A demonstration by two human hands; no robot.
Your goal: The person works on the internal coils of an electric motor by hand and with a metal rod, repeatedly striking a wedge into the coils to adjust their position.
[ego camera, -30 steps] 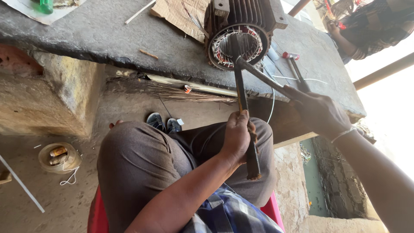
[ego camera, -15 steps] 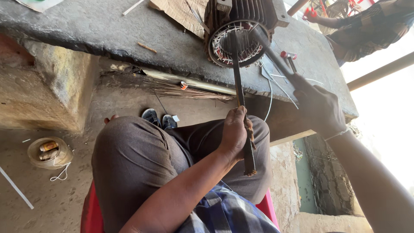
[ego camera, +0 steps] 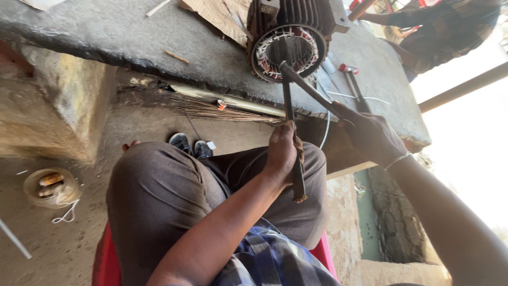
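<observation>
The motor housing (ego camera: 296, 32) on the stone slab (ego camera: 106, 37) is cut off at the top edge, and its inner windings are too dim to make out. The left hand (ego camera: 282, 151) wraps the long bar (ego camera: 292, 132), hiding its middle. The right hand (ego camera: 373, 135) covers the second rod's (ego camera: 307, 87) lower end. Another person (ego camera: 439, 26) at the top right is cropped and blurred.
</observation>
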